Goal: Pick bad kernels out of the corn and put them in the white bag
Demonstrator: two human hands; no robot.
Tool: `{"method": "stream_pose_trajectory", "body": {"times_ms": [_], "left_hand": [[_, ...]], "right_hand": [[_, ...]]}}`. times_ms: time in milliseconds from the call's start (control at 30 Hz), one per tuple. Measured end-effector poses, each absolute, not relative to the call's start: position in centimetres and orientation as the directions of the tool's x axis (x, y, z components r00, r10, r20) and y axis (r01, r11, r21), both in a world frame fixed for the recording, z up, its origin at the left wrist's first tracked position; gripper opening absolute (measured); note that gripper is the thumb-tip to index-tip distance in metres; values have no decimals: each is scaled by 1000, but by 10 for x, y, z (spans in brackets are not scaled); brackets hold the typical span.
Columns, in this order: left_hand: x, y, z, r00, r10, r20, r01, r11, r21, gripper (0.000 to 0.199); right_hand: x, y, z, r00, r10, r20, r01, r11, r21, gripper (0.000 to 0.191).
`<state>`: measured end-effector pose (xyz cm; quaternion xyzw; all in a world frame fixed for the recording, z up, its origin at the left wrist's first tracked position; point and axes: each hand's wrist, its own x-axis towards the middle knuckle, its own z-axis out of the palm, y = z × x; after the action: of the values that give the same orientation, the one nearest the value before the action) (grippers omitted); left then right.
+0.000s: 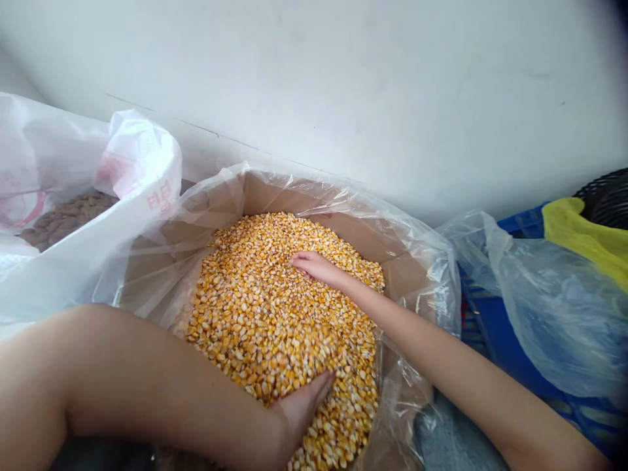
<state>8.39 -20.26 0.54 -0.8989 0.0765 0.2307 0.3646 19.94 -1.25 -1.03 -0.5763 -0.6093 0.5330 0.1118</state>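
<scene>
Dipping into corn kernels: left hand, its grip hidden among them. Right hand is curling closed above kernels, its contents indiscernible. Clear liner is surrounding both hands; white sack is standing left of them, blue crate right.

Above the heaped yellow corn kernels, open space leads down between the forearms; the raised clear plastic liner rings it, and the smooth pale wall blocks the far side.
</scene>
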Motion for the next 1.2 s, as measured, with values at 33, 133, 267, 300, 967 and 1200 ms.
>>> {"method": "stream_pose_trajectory", "body": {"times_ms": [33,133,267,300,967,1200], "left_hand": [[85,-197,-1,890,74,-451,-247,-751,-612,51],[89,-176,-21,913,200,-356,-13,-857,-516,50],[92,-146,-40,937,315,-150,283,-938,-200,51],[93,-138,-42,935,338,-109,326,-938,-114,52],[15,31,17,744,666,49,519,-624,584,39],[72,-111,54,972,114,204,-5,-861,509,16]], "right_hand": [[200,-13,-9,-305,824,-477,552,-256,-793,19],[200,-12,0,-315,835,-451,408,-310,-859,20],[204,-5,14,-333,829,-448,85,-447,-890,21],[207,-3,17,-329,826,-458,9,-482,-876,19],[224,12,24,-228,861,-454,-318,-507,-801,10],[223,12,13,-193,856,-479,-289,-517,-806,10]]}}
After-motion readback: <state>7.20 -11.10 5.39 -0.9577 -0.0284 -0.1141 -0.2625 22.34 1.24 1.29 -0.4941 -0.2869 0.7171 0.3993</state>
